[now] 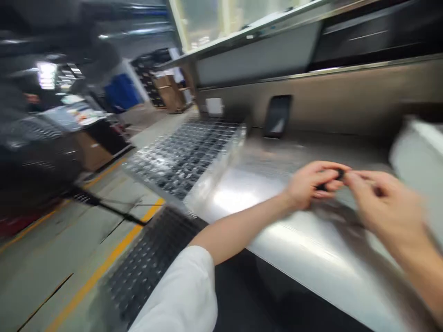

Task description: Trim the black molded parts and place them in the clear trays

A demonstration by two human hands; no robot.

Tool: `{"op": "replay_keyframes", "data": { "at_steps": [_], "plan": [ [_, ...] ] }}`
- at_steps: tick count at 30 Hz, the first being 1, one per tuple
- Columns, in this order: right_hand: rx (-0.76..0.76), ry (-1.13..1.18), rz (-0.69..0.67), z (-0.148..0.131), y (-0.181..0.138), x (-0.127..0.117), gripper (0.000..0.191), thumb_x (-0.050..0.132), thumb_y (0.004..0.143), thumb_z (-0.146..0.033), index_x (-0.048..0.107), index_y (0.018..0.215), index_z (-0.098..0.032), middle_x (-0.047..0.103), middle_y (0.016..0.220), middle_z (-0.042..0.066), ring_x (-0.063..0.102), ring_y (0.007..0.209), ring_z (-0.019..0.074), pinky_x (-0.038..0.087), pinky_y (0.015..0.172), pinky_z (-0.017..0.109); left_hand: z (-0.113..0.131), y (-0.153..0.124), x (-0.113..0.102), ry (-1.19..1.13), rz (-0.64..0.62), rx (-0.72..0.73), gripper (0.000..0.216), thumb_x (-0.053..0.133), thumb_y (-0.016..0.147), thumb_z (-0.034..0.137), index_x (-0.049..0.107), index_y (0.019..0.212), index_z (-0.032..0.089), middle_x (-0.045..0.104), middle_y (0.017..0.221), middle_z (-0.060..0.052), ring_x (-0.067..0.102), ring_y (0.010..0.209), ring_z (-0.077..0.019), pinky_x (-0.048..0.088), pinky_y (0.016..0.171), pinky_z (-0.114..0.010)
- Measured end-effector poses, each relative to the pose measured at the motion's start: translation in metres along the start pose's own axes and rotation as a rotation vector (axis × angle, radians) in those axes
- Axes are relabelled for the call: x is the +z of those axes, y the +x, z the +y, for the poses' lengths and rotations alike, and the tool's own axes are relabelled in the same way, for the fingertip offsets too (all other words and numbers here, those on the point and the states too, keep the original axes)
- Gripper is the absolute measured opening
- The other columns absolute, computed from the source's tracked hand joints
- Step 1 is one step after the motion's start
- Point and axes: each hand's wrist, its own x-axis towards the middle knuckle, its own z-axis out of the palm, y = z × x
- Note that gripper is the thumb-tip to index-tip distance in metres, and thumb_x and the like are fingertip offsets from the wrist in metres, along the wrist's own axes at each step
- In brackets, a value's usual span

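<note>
The likeliest mishap, I judge, is the small dark piece (340,173) slipping loose: the left hand (313,185) curls its fingers round it, while the thumb and finger of the right hand (389,200) come together at its 3 o'clock end, and blur leaves me unable to tell whether they pinch it or only touch. A shallow fingertip hold on something so small could let go under a twist or a tug, and the bench (263,186) below looks smooth, so a dropped piece might skid towards the near edge at 7 o'clock and fall to the floor. The tray (216,173), at 9 o'clock from the hands, seems to overhang the bench's end; the left elbow is near its close corner in the view, so a careless swing might nudge it. The phone (277,117), at 10 o'clock, leans well clear of the fingers. Much is hard to read: the fingers cover most of the piece, so its shape, and whether the dark bits are one thing or two, cannot be told; the tray's contents smear together; the bin (417,154) at 3 o'clock and the right forearm at 4 are cut off by the frame
</note>
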Motion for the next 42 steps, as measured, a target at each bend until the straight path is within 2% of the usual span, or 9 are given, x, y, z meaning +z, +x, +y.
{"op": "replay_keyframes", "data": {
  "at_steps": [2, 4, 7, 10, 16, 22, 31, 42],
  "plan": [
    [-0.006, 0.005, -0.069, -0.001, -0.006, -0.016, 0.059, 0.040, 0.107, -0.072, 0.072, 0.094, -0.024, 0.073, 0.097, 0.012, 0.068, 0.089, 0.0247, 0.048, 0.077, 0.039, 0.001, -0.004, 0.002, -0.007, 0.070, 0.051, 0.013, 0.049, 0.102, 0.013, 0.061, 0.104, 0.018, 0.043, 0.062, 0.004, 0.019, 0.045, -0.0054, 0.008, 0.046, -0.022],
    [-0.049, -0.040, -0.093, -0.005, -0.009, -0.021, 0.058, 0.031, 0.113, -0.060, 0.072, 0.097, -0.023, 0.071, 0.100, 0.010, 0.068, 0.094, 0.0243, 0.047, 0.082, 0.038, 0.001, -0.004, 0.001, -0.018, 0.080, 0.043, 0.011, 0.050, 0.104, 0.015, 0.060, 0.107, 0.019, 0.044, 0.064, 0.004, 0.021, 0.045, -0.0052, 0.008, 0.046, -0.021],
    [-0.078, -0.142, -0.103, -0.012, -0.011, -0.018, 0.048, 0.033, 0.114, -0.046, 0.071, 0.098, -0.022, 0.068, 0.097, 0.007, 0.065, 0.086, 0.0209, 0.043, 0.074, 0.033, -0.001, -0.004, -0.001, -0.021, 0.074, 0.050, 0.008, 0.060, 0.101, 0.021, 0.061, 0.109, 0.019, 0.044, 0.065, 0.005, 0.024, 0.044, -0.0047, 0.012, 0.045, -0.019],
    [-0.121, -0.200, -0.111, -0.017, -0.014, -0.018, 0.042, 0.039, 0.114, -0.042, 0.072, 0.099, -0.022, 0.067, 0.093, 0.005, 0.062, 0.077, 0.0184, 0.037, 0.067, 0.031, -0.002, -0.006, 0.000, -0.009, 0.071, 0.069, 0.013, 0.064, 0.098, 0.024, 0.062, 0.110, 0.018, 0.045, 0.064, 0.006, 0.027, 0.042, -0.0042, 0.016, 0.045, -0.017],
    [-0.165, -0.237, -0.086, -0.014, -0.015, -0.018, 0.041, 0.041, 0.114, -0.040, 0.072, 0.095, -0.021, 0.068, 0.087, 0.004, 0.061, 0.076, 0.0179, 0.035, 0.067, 0.031, -0.002, -0.006, -0.003, 0.006, 0.057, 0.123, 0.016, 0.065, 0.096, 0.024, 0.064, 0.110, 0.018, 0.046, 0.062, 0.006, 0.027, 0.041, -0.0039, 0.019, 0.044, -0.016],
    [-0.160, -0.204, -0.093, -0.013, -0.015, -0.017, 0.040, 0.041, 0.114, -0.039, 0.069, 0.092, -0.021, 0.071, 0.086, 0.004, 0.063, 0.077, 0.0192, 0.035, 0.069, 0.031, -0.002, -0.006, -0.003, -0.009, 0.044, 0.118, 0.017, 0.068, 0.095, 0.025, 0.066, 0.110, 0.017, 0.047, 0.062, 0.006, 0.026, 0.042, -0.0035, 0.018, 0.044, -0.016],
    [-0.131, -0.224, -0.113, -0.014, -0.016, -0.017, 0.043, 0.038, 0.114, -0.043, 0.069, 0.092, -0.022, 0.071, 0.084, 0.005, 0.062, 0.074, 0.0192, 0.033, 0.066, 0.032, 0.001, -0.007, -0.001, -0.001, 0.110, 0.075, 0.016, 0.070, 0.095, 0.026, 0.069, 0.108, 0.017, 0.044, 0.062, 0.007, 0.026, 0.042, -0.0026, 0.018, 0.045, -0.016],
    [-0.108, -0.227, -0.080, -0.013, -0.014, -0.019, 0.041, 0.039, 0.113, -0.042, 0.069, 0.092, -0.022, 0.071, 0.084, 0.004, 0.062, 0.074, 0.0190, 0.031, 0.065, 0.032, 0.000, -0.006, -0.004, -0.002, 0.044, 0.104, 0.016, 0.069, 0.094, 0.025, 0.068, 0.107, 0.016, 0.044, 0.062, 0.006, 0.026, 0.042, -0.0033, 0.018, 0.045, -0.017]
  ]
}}
